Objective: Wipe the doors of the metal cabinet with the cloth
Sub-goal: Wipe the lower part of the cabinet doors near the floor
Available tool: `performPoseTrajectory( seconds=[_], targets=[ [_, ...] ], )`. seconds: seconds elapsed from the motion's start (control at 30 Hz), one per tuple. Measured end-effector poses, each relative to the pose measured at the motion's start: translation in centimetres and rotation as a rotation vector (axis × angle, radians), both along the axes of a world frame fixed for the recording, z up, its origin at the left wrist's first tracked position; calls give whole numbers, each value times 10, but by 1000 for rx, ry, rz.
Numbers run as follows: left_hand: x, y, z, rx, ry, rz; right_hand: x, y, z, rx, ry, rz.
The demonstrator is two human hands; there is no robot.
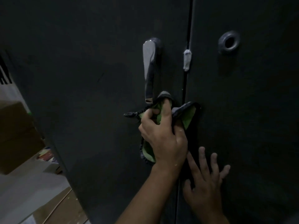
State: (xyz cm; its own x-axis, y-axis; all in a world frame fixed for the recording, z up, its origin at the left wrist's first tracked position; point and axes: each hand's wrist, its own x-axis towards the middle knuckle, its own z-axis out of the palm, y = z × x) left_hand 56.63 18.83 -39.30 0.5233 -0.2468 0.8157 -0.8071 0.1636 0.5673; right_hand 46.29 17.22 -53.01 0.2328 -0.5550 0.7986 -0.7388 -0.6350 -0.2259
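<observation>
— Where's the cloth (189, 115) on those doors?
— On the left door (97, 78), straddling the seam (186, 88) just under the handle (149, 65); the left hand (161, 136) grips it bunched.
— The right hand (205, 183)?
— Flat, fingers spread, holding nothing, on the right door (250, 110); wide panel beyond.

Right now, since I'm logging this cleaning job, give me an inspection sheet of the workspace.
Surface: dark metal left door and right door, both shut, thin seam between.
Job's things: green cloth with dark edging, bunched across the seam below the lever handle.
Clutter: pale wad on the seam; round ring fitting on the right door.
Grippers: left hand grips the cloth; right hand lies flat and spread on the right door.
Cables: nothing seen.
Surroundings: dim light; cardboard box and floor at left.
</observation>
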Motion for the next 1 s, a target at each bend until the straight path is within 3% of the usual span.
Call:
performPoseTrajectory(
  seconds=[0.27,0.53,1.0],
  targets=[
    [-17,0,16,56,64,-47,1,2,1,-31,-77,6],
    [5,16,10,264,-229,-13,-3,2,1,16,-34,21],
    [69,46,-156,586,-582,51,-13,-6,-6,-85,107,-53]
  ],
)
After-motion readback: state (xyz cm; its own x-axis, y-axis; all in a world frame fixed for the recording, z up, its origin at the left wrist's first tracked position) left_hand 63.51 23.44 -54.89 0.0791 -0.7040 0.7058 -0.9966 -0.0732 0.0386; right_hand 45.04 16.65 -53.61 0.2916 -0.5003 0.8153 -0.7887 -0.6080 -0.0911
